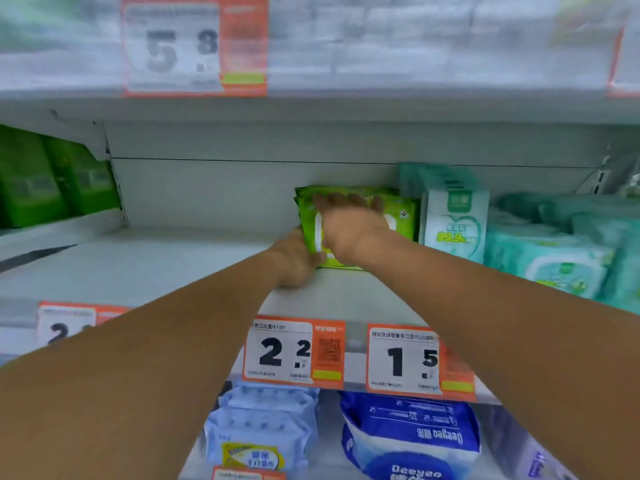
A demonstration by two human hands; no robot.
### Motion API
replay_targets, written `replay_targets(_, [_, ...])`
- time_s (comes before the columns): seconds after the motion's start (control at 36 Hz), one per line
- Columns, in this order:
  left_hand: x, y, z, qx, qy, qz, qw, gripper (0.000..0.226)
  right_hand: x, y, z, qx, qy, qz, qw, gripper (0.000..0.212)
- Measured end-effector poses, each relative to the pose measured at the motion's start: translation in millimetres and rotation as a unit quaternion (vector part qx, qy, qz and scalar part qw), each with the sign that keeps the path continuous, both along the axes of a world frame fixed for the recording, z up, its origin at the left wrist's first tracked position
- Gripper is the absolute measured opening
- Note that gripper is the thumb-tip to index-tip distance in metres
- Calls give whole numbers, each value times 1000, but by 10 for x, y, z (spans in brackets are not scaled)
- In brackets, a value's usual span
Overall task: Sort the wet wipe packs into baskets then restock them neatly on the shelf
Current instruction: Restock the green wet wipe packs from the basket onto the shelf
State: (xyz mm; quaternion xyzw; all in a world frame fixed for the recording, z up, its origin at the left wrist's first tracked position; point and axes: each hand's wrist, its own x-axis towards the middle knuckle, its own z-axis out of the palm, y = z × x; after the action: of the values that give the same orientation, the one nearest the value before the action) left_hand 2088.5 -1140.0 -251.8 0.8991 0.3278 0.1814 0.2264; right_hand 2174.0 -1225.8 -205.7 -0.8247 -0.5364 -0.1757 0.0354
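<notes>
Lime-green wet wipe packs [403,211] stand upright on the white shelf [180,261], near its back wall. My right hand [349,230] lies over their front and top, fingers curled over the upper edge. My left hand [294,259] presses against their lower left side, fingers tucked at the base. Both hands hold the green packs between them. To their right stand white and mint wipe packs [453,223], close beside the green ones.
More mint packs [561,258] lie piled at the far right. Dark green boxes [52,178] fill the neighbouring bay on the left. Price tags [294,351] hang on the shelf edge. Blue wipe packs [412,434] sit on the shelf below.
</notes>
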Motion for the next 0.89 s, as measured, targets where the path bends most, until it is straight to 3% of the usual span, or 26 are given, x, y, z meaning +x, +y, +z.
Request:
replay_targets(0.25, [-84, 116, 63, -59, 19, 42, 997, 65, 94, 81, -48, 28, 2, 37, 999, 66])
replay_targets(0.39, [-235, 139, 94, -118, 58, 32, 991, 75, 158, -26, -64, 17, -16, 87, 996, 90])
replay_targets(0.5, [-426, 56, 183, -153, 82, 30, 984, 62, 241, -102, -52, 12, -49, 114, 992, 96])
replay_targets(0.58, [-617, -200, 351, -128, 88, 23, 988, 33, 184, -123, 7, 2, -26, 114, 993, 88])
replay_targets(0.67, [-896, -520, 441, 90, -28, 17, 995, 17, -93, -247, 0, 68, 18, 137, 988, 60])
replay_targets(0.72, [-1238, -849, 404, 215, -189, 25, 958, 14, -437, -470, -146, 195, 62, 186, 961, 38])
replay_targets(0.75, [-1439, -1057, 332, 245, -269, 19, 931, 13, -662, -619, -278, 279, 99, 217, 930, 28])
replay_targets(0.81, [-1827, -1443, -26, 223, -374, 29, 900, 15, -1158, -937, -667, 417, 206, 264, 845, 13])
replay_targets(0.83, [-1997, -1599, -297, 190, -392, 46, 899, 18, -1384, -1059, -905, 437, 264, 265, 818, 9])
replay_targets(0.89, [-2326, -1847, -1021, 97, -326, 100, 935, 22, -1782, -1240, -1450, 359, 347, 246, 831, 12])
